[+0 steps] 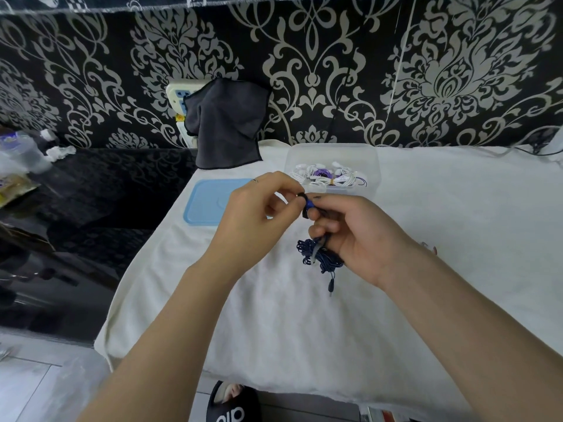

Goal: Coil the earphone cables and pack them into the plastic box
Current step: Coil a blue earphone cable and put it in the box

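Wall: black wallpaper with silver-grey damask scrollwork [320, 56], spanning the full width behind the table.
Table: cream-white towel-like cloth [457, 239] draped over the surface, its left edge hanging down.
Left side: glossy black countertop [106, 193] mirroring the wallpaper pattern, with blurred clear plastic bottles [24, 150] at its far end.
Wall fitting: white power strip [179, 99], half covered by a hanging dark grey square cloth [227, 123].
Floor: pale grey tiles [36, 382]; a black slipper with white lettering [231, 403] lies below the table edge.
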